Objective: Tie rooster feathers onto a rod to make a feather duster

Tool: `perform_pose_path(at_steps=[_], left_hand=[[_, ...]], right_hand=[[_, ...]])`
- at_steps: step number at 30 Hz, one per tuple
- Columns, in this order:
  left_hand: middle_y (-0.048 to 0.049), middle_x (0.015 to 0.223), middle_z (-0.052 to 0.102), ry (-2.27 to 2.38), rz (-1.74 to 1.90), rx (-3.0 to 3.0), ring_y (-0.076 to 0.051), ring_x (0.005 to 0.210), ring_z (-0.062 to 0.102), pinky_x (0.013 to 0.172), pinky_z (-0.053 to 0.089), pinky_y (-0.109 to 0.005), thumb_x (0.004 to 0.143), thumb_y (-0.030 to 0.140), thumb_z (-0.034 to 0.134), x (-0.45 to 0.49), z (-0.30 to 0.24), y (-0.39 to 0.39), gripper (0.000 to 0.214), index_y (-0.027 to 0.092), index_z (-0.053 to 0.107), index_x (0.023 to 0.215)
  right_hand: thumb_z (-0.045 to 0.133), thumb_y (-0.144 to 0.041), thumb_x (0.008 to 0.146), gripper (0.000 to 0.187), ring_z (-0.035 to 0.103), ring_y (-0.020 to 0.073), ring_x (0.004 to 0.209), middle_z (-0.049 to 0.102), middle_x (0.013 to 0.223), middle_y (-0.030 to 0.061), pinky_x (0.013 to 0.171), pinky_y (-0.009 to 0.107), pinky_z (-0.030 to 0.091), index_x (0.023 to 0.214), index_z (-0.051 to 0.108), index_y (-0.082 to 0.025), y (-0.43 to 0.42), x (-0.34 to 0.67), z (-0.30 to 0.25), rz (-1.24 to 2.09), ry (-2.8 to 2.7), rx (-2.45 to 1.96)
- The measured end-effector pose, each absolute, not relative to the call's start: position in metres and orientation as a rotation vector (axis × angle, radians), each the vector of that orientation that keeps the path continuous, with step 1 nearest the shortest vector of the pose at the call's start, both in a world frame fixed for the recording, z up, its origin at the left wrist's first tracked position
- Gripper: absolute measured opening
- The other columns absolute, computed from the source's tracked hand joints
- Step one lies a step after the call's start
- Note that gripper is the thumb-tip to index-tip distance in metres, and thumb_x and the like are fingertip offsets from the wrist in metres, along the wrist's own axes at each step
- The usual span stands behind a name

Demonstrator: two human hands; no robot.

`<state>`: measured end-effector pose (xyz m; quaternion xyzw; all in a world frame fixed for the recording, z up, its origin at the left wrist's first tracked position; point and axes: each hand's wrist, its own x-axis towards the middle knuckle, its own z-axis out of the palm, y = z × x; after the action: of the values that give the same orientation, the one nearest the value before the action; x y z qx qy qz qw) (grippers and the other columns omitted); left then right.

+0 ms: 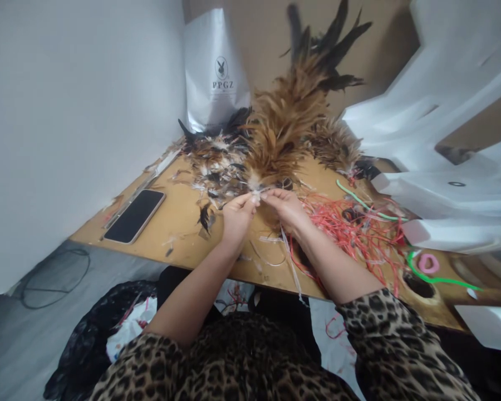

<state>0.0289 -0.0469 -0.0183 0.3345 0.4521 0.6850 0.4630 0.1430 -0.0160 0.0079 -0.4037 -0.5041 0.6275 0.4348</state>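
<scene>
A big bunch of brown and black feathers (290,114) rises from the wooden table (179,239). My left hand (237,214) and my right hand (287,207) meet at its white downy base, both pinched shut on the quill ends. A thin white strand hangs down from under my right hand. Loose feathers (217,161) lie scattered to the left of the bunch.
A black phone (134,215) lies at the table's left edge. Red strings (350,228) are tangled to the right, with green cords (434,277) and a pink ring (428,263). White bags (446,184) are stacked at right; a silver bag (217,72) stands behind.
</scene>
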Motion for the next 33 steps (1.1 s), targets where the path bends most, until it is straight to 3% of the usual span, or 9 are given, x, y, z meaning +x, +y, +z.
perform_pose_path(at_steps=[3,6,9,14,19,23,25,30,33], left_hand=[[0.0008,0.057,0.059,1.141,1.737,0.892,-0.006,0.048,0.042,0.048,0.033,-0.019,0.07,0.02,0.068,0.029,-0.015,-0.048,0.006,0.015,0.071,0.068],[-0.0018,0.068,0.066,1.173,1.811,0.989,-0.011,0.064,0.056,0.065,0.045,-0.022,0.069,0.012,0.066,0.03,-0.013,-0.049,0.009,0.016,0.073,0.073],[-0.004,0.08,0.07,1.222,1.872,1.1,-0.016,0.08,0.061,0.08,0.046,-0.027,0.069,0.011,0.067,0.029,-0.014,-0.048,0.016,0.019,0.075,0.08],[-0.0048,0.081,0.068,1.29,1.878,1.251,-0.018,0.081,0.059,0.079,0.045,-0.027,0.07,0.01,0.066,0.02,-0.015,-0.046,0.019,0.022,0.075,0.081],[-0.0061,0.08,0.063,1.38,1.794,1.448,-0.019,0.085,0.056,0.078,0.043,-0.024,0.07,0.009,0.066,-0.005,-0.012,-0.051,0.02,0.023,0.074,0.083],[-0.0082,0.08,0.061,1.542,1.518,1.928,-0.02,0.086,0.055,0.077,0.043,-0.026,0.075,0.01,0.06,-0.026,0.0,-0.064,0.023,0.021,0.071,0.092],[-0.0096,0.083,0.062,1.628,1.249,2.307,-0.021,0.086,0.055,0.073,0.044,-0.028,0.08,0.011,0.051,-0.035,0.011,-0.071,0.028,0.018,0.067,0.102],[-0.0098,0.084,0.061,1.705,0.674,3.053,-0.019,0.079,0.053,0.065,0.046,-0.028,0.09,0.012,0.032,-0.054,0.04,-0.085,0.04,0.014,0.053,0.125],[-0.0086,0.084,0.061,1.626,0.465,3.238,-0.018,0.078,0.054,0.061,0.045,-0.027,0.09,0.011,0.032,-0.06,0.051,-0.088,0.039,0.014,0.052,0.124]], right_hand=[[0.077,-0.046,0.055,0.035,0.048,0.0089,0.053,0.058,0.058,-0.0017,0.053,0.022,0.036,0.061,0.06,-0.016,-0.017,0.138,0.006,1.424,-1.276,-0.99],[0.075,-0.046,0.057,0.033,0.051,0.01,0.057,0.062,0.062,0.0001,0.058,0.023,0.039,0.061,0.063,-0.016,-0.017,0.133,0.002,1.337,-1.307,-0.974],[0.073,-0.046,0.061,0.031,0.05,0.0101,0.055,0.062,0.061,0.0,0.057,0.023,0.039,0.061,0.065,-0.016,-0.014,0.13,-0.004,1.272,-1.333,-0.995],[0.067,-0.045,0.066,0.03,0.048,0.0102,0.055,0.061,0.061,-0.0004,0.057,0.023,0.038,0.064,0.065,-0.015,-0.008,0.132,-0.007,1.158,-1.468,-1.056],[0.057,-0.035,0.075,0.023,0.046,0.011,0.052,0.06,0.059,0.0006,0.054,0.024,0.034,0.069,0.066,-0.015,-0.012,0.14,0.023,0.871,-1.991,-1.155],[0.051,-0.027,0.083,0.022,0.056,0.0159,0.07,0.067,0.079,0.0064,0.06,0.026,0.034,0.079,0.07,-0.017,-0.014,0.142,0.062,0.144,-2.463,-1.04],[0.048,-0.029,0.086,0.025,0.058,0.0175,0.078,0.067,0.089,0.0076,0.063,0.026,0.034,0.086,0.071,-0.019,-0.009,0.139,0.079,-0.064,-2.595,-0.978],[0.056,-0.033,0.084,0.02,0.059,0.0164,0.082,0.07,0.089,0.0032,0.067,0.025,0.035,0.088,0.073,-0.022,0.01,0.122,0.106,-0.084,-2.704,-0.887],[0.062,-0.034,0.079,0.017,0.058,0.0154,0.078,0.07,0.084,0.0017,0.065,0.025,0.035,0.083,0.073,-0.021,0.016,0.107,0.115,-0.053,-2.715,-0.878]])
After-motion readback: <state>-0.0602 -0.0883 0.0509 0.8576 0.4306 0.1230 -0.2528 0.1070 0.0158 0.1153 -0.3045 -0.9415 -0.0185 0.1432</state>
